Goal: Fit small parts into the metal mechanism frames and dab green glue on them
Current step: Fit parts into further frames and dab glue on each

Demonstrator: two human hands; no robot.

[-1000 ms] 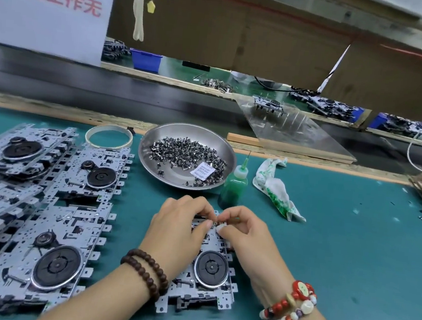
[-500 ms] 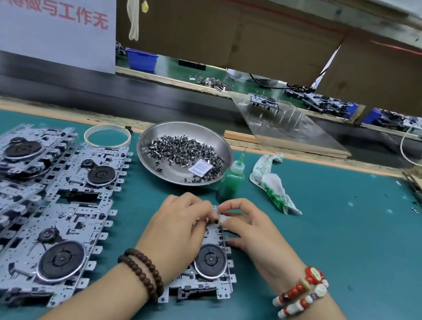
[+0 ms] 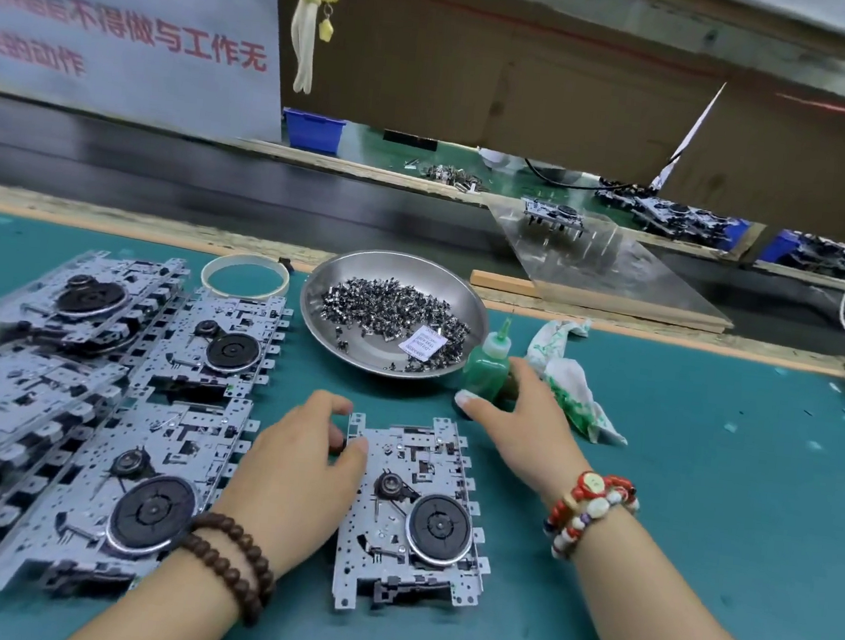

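**Right hand at the glue bottle, left hand on the frame**

A silver metal mechanism frame with a black round wheel lies flat on the teal desk between the person's forearms. The left hand rests at the frame's upper left corner, its grip clenched, with thumb and fingers pinching something small and dark that cannot be identified. The right hand is at the small green glue bottle, fingers curling round its base; the bottle stands upright just beside the round steel dish of small metal parts. More frames lie in rows to the left.
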